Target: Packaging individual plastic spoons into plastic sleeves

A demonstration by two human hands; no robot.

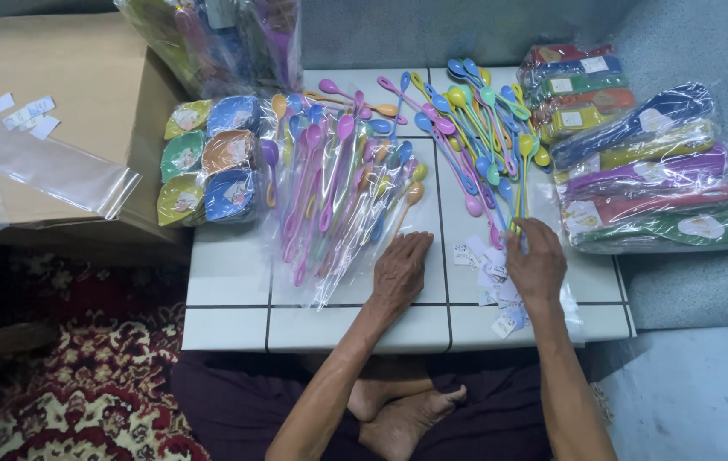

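We look down from a head-worn camera at a low white tiled tabletop (227, 282) and see the person's two bare forearms reaching over it, with crossed bare feet showing below its near edge. The left hand (400, 269) lies palm down on the tile, its fingers spread and flat, gripping nothing, its fingertips just touching the near edge of a pile of clear bags of long coloured spoons (338, 188). The right hand (536, 260) hovers over a scatter of small white paper labels (490, 277) lying near the tabletop's front edge; its fingers are curled together toward the lower ends of a loose heap of colourful plastic spoons (475, 137), though we cannot tell whether the grip actually closes on a spoon or a label. The loose spoons, in pink, blue, yellow and green, fan out across the middle and back of the tabletop. At the left sit packets of small coloured bowls (206, 158) in clear wrap. To the right, off the tabletop, wrapped bundles of flat coloured utensils (650, 171) are stacked on a grey surface. A brown cardboard box (65, 94) stands at the far left with an empty clear plastic bag (48, 166) draped on it, and a patterned red rug (82, 384) covers the floor below.
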